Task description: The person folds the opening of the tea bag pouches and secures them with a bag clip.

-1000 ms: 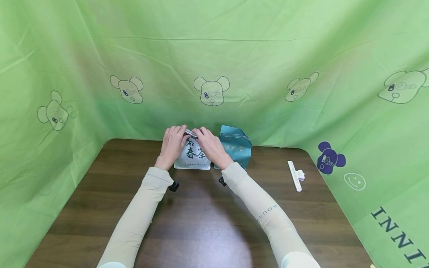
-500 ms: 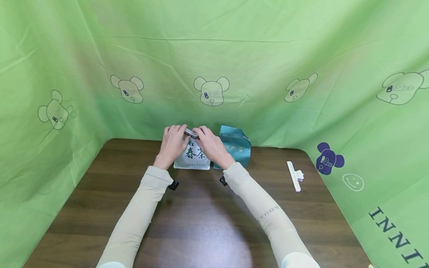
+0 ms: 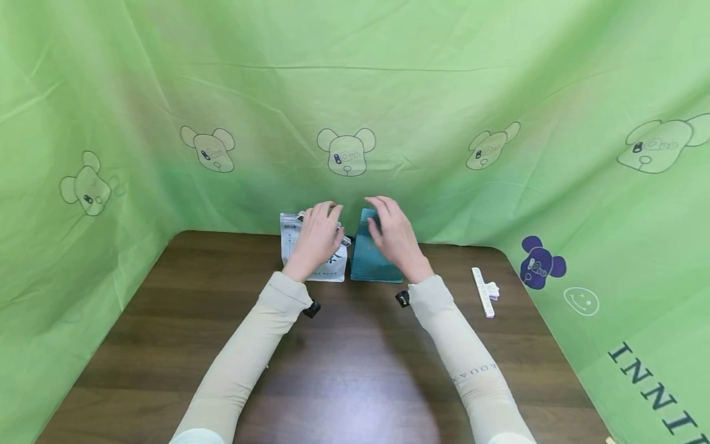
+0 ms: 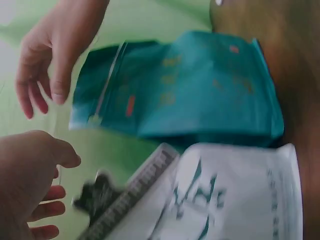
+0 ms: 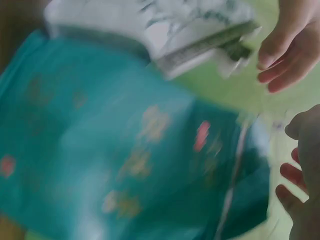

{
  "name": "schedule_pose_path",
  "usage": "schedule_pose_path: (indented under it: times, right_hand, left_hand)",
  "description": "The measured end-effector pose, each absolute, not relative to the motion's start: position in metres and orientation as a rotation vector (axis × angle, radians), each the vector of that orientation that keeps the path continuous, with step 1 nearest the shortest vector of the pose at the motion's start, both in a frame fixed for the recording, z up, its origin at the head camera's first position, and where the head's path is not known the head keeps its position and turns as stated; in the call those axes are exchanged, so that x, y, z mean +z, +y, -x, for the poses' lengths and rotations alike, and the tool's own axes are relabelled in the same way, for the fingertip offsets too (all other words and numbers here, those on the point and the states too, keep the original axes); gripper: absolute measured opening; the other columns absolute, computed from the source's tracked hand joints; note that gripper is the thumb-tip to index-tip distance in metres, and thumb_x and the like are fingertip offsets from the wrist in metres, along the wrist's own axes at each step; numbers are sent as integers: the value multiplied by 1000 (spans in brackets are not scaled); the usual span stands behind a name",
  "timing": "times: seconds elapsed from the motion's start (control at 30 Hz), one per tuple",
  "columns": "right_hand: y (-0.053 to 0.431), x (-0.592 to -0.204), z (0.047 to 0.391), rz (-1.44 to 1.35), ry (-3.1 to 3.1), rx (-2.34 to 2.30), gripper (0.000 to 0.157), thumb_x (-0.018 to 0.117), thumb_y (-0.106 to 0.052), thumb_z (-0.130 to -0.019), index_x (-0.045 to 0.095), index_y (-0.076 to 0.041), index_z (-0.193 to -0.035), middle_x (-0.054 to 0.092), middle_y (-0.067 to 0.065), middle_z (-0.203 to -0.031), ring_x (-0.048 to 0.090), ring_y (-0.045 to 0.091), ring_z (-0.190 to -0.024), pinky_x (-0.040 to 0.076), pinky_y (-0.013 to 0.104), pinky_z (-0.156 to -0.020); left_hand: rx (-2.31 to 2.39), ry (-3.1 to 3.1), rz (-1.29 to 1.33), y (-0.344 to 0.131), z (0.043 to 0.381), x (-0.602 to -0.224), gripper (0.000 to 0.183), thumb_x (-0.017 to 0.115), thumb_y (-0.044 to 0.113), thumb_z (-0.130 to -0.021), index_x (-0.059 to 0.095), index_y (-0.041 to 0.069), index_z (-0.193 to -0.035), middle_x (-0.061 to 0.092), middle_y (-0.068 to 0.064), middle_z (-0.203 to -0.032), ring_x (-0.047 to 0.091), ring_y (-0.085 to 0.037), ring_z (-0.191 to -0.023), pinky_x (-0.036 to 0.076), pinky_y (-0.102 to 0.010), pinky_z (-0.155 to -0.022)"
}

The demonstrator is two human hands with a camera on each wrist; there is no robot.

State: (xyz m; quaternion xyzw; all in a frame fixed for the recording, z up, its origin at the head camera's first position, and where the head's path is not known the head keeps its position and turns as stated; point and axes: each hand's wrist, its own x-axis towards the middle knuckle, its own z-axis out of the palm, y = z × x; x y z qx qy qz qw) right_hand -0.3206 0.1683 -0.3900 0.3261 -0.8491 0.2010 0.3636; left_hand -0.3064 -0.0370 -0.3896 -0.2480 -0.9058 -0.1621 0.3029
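Note:
A white tea bag (image 3: 334,270) with dark green characters stands at the back of the table, and a long toothed bag clip (image 4: 136,196) lies slantwise across its top. Right beside it stands a teal tea bag (image 3: 370,264) with gold print and a seal strip near its top. My left hand (image 3: 318,237) is over the white bag and covers much of it, its fingers loosely bent around nothing. My right hand (image 3: 396,237) is at the teal bag's upper right, fingers spread and thumb apart. Both hands' fingers stay clear of the bags in the left wrist view.
A second, white bag clip (image 3: 482,293) lies on the right of the brown wooden table (image 3: 344,370). A green cloth (image 3: 421,92) with bear heads hangs close behind the table's back edge and along both sides.
Both hands have let go of the clip on the white bag and moved right, the right hand over to the teal bag. The teal bag looks straighter and slightly further left.

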Motion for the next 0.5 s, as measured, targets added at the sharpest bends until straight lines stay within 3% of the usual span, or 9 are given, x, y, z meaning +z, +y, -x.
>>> schedule_pose_path:
  times: [0.23,0.5]
  right_hand:
    - [212,-409,320,-683,-2309,570,39,66,-9,-98,54,1,-134,58,21,-127,59,36,-113,54,49,-90]
    - [238,-418,319,-688,-2376,621,22,60,-5,-101,57,2,-122,62,20,-115,63,35,-103,54,49,-87]
  left_hand:
    - [-413,-2367,772,9,309,-388,57,72,9,-91,52,-1,-144,58,-21,-136,56,-35,-126,49,-48,-100]
    - [-269,-2400,826,47,316,-386,45,66,4,-93,60,9,-137,60,-14,-135,55,-30,-126,48,-44,-99]
